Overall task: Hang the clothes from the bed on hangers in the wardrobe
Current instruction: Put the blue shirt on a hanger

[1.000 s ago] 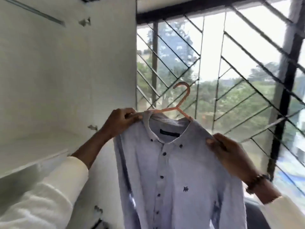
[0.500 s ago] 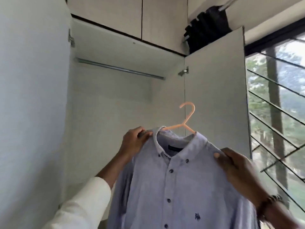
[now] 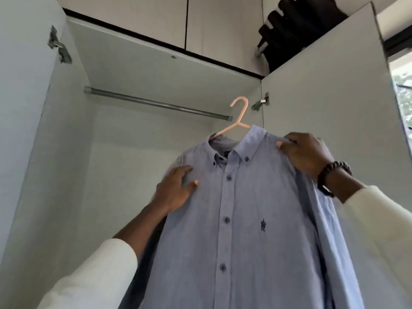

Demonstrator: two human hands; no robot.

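A light blue button-down shirt [image 3: 252,219] hangs on a peach plastic hanger [image 3: 239,117], held up in front of the open wardrobe. My right hand [image 3: 307,155] grips the shirt's right shoulder, with the hanger arm underneath hidden by the cloth. My left hand [image 3: 176,190] lies on the shirt's left chest below the shoulder, fingers spread and lightly bent over the cloth. The hanger's hook stands just right of the end of the grey metal rail [image 3: 156,104], at about the rail's height and not on it.
The wardrobe's right door [image 3: 323,90] stands open beside the shirt; the left door [image 3: 24,130] is open too. Closed upper cabinets [image 3: 185,21] sit above. A dark curtain [image 3: 289,30] hangs behind the right door, with a window at the far right.
The shirt and hanger have risen towards the rail. My left hand has left the shoulder by the collar and now lies lower on the chest. My right hand keeps its grip.
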